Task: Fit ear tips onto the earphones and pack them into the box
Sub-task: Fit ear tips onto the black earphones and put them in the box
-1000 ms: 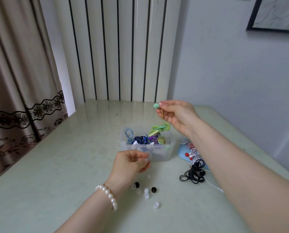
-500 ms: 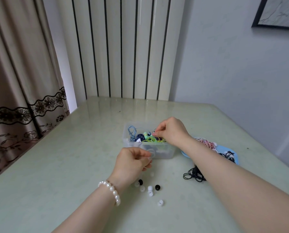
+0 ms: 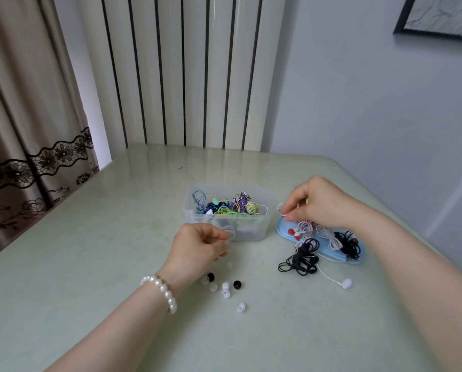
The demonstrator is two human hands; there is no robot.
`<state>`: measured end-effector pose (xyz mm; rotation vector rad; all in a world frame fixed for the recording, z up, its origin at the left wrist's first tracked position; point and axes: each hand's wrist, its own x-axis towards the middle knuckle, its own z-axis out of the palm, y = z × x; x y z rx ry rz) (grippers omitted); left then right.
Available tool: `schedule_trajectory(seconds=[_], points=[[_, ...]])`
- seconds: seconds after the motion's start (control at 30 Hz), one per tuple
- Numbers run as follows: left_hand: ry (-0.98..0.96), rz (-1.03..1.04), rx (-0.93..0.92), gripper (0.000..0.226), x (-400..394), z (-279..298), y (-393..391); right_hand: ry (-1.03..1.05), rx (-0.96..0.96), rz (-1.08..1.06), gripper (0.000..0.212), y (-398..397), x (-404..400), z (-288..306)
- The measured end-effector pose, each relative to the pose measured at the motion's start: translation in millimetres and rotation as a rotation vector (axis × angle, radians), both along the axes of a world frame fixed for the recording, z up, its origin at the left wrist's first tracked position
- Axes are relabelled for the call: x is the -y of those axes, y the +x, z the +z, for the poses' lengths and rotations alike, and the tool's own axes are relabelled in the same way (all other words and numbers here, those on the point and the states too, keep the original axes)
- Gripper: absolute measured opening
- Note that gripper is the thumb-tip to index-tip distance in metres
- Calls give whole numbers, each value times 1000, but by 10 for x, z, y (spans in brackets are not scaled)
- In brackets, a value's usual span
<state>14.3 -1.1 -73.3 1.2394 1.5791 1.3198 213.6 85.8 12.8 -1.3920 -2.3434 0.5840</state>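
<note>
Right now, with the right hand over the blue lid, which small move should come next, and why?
Probably lift one white earphone off the blue lid. The right hand pinches a white cord at the pile there, while the left hand seems to hold a clear ear tip near the box.

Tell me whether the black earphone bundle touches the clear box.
Apart. The head view shows bare table between the black earphone bundle and the clear box.
</note>
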Motion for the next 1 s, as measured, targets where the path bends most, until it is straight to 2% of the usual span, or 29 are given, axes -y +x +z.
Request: schedule_trajectory(seconds=[0.1,0.23,0.3,0.43,0.53,0.6,0.73,0.9,1.0], points=[[16,9,-35,21,9,0,20,-61,197,61,21,205,85,-68],[14,8,-67,22,11,-23,42,57,541,85,49,280,113,-306],[15,6,-72,21,17,-26,48,94,560,98,47,264,146,-390],[33,-4,-65,21,23,0,41,108,442,96,29,285,126,-399],[44,-7,-21,18,35,29,36,10,276,88,21,329,117,-286],[51,-12,39,10,53,61,52,-109,92,94,19,325,168,-172],[20,-77,262,11,102,123,119,-348,-308,198,10,205,315,-44],[-44,-229,501,20,201,204,265,-522,-572,228,7,-49,445,-142],[-113,-371,643,41,227,224,284,-623,-708,208,17,-147,481,-215]])
